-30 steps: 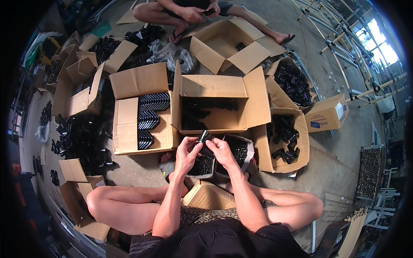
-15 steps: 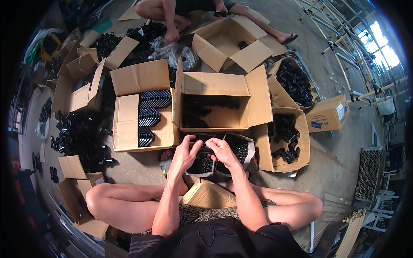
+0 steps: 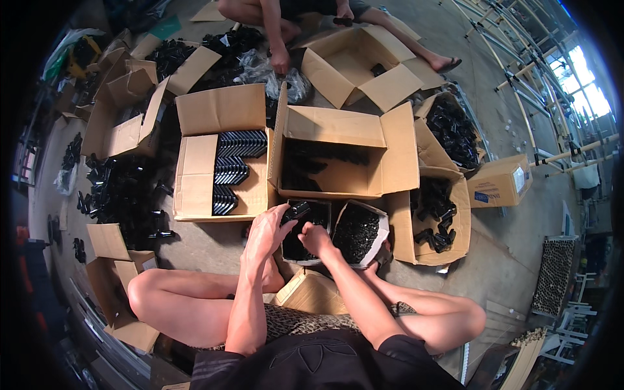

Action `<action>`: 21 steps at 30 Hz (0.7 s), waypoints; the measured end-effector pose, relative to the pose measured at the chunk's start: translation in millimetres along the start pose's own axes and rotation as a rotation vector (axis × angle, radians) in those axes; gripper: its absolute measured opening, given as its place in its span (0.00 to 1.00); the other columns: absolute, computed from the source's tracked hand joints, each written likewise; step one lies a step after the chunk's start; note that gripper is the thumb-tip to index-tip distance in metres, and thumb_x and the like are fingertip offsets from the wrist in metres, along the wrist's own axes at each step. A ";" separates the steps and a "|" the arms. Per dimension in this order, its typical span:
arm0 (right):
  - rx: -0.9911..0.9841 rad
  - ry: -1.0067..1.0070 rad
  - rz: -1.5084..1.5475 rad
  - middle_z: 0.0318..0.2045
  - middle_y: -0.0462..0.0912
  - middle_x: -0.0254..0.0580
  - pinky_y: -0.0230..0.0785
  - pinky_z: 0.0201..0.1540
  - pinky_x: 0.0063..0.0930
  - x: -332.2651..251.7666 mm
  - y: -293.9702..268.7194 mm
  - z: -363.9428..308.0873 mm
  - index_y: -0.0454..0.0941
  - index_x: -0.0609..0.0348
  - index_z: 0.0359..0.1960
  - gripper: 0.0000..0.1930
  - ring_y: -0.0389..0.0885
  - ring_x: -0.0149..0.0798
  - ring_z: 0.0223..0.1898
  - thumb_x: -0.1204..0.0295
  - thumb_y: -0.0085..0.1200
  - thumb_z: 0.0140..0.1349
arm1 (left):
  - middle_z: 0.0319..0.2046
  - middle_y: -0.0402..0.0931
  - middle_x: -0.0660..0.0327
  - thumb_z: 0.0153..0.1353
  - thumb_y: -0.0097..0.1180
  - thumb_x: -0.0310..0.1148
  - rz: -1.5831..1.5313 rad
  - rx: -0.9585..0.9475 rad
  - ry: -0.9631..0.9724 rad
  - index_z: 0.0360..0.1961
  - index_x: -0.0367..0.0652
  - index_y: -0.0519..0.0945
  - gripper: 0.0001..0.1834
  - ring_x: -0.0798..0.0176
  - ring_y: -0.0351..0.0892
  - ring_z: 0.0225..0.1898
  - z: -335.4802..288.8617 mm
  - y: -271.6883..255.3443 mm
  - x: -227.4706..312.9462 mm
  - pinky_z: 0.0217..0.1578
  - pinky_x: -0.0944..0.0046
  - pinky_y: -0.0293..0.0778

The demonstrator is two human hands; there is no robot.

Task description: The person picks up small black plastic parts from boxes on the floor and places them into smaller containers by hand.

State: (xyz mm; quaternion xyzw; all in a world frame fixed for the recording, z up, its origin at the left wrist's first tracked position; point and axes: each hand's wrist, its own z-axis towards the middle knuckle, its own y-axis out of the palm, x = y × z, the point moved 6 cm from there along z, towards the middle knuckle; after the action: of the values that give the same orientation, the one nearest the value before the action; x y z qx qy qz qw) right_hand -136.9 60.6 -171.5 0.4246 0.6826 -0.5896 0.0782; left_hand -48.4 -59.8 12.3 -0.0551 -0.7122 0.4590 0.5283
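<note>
My left hand (image 3: 265, 229) is closed around a short black plastic fitting (image 3: 298, 210), held above the back of a pale bin (image 3: 303, 262). Just to its right, my right hand (image 3: 316, 238) has its fingers curled together over that same bin of small black parts. Whatever is between those fingers is hidden. A second pale-rimmed bin (image 3: 381, 242) of small black pieces stands beside the first. Beyond both hands is an open carton (image 3: 335, 123) with black pieces in its shadowed bottom. In the carton (image 3: 195, 175) to its left, black angled fittings (image 3: 231, 171) lie in neat rows.
Loose black fittings (image 3: 120, 195) are heaped on the floor at left. Cartons of black parts (image 3: 463, 224) stand at right, near a closed carton (image 3: 497, 182). Across from me, another person's hand (image 3: 279, 60) is by clear plastic bags (image 3: 296, 88). Pipe racks (image 3: 520, 91) rise at far right.
My right hand has left the fitting that both hands were holding and moved down over the left bin, fingers curled. My left hand keeps the fitting. The view has shifted slightly.
</note>
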 end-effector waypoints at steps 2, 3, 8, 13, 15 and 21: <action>0.047 -0.031 -0.232 0.26 0.83 0.61 0.81 0.31 0.41 -17.6 15.0 -11.4 0.74 0.67 0.33 0.06 0.86 0.55 0.28 0.76 0.54 0.58 | 0.36 0.82 0.43 0.56 0.65 0.35 -0.011 0.048 -0.007 0.52 0.32 0.78 0.24 0.44 0.82 0.37 -4.6 -4.6 -6.3 0.41 0.55 0.76; 0.101 -0.032 -0.257 0.25 0.83 0.59 0.81 0.30 0.41 -18.7 21.9 -13.1 0.74 0.67 0.33 0.05 0.86 0.55 0.28 0.77 0.53 0.58 | 0.35 0.82 0.43 0.56 0.65 0.35 -0.028 0.034 -0.037 0.52 0.32 0.78 0.24 0.44 0.82 0.35 -4.0 -5.5 -3.4 0.40 0.55 0.76; 0.175 -0.134 -0.201 0.25 0.82 0.56 0.80 0.29 0.42 -16.7 24.6 -18.4 0.73 0.65 0.32 0.03 0.85 0.55 0.27 0.79 0.48 0.61 | 0.35 0.82 0.43 0.56 0.66 0.35 -0.034 0.002 -0.036 0.52 0.33 0.78 0.25 0.45 0.82 0.34 -4.6 -1.6 3.3 0.39 0.56 0.76; 0.159 0.012 0.193 0.24 0.83 0.47 0.76 0.32 0.36 -8.0 -1.9 -18.1 0.74 0.61 0.31 0.06 0.85 0.44 0.29 0.77 0.59 0.53 | 0.43 0.81 0.45 0.56 0.65 0.34 -0.006 -0.058 -0.003 0.52 0.34 0.78 0.23 0.44 0.82 0.43 -3.8 7.0 5.6 0.47 0.54 0.76; 0.304 0.084 0.485 0.25 0.84 0.44 0.76 0.32 0.27 -9.8 -39.1 -18.0 0.77 0.62 0.33 0.07 0.84 0.34 0.27 0.79 0.62 0.53 | 0.46 0.81 0.46 0.56 0.64 0.32 -0.014 -0.087 -0.038 0.53 0.35 0.78 0.23 0.44 0.80 0.48 -4.4 5.4 8.1 0.50 0.54 0.75; 0.447 -0.029 0.727 0.28 0.85 0.35 0.74 0.35 0.20 -55.0 -156.8 -21.9 0.81 0.63 0.37 0.07 0.81 0.24 0.30 0.76 0.64 0.58 | 0.45 0.81 0.46 0.55 0.64 0.30 -0.019 -0.066 -0.021 0.52 0.35 0.77 0.23 0.43 0.80 0.47 -5.3 7.1 9.2 0.48 0.53 0.75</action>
State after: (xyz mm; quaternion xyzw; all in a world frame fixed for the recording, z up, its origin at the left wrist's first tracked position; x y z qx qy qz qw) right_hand -199.1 61.6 -15.9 0.6359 0.3427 -0.6630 0.1965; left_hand -51.1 -47.4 13.8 -0.0612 -0.7329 0.4307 0.5230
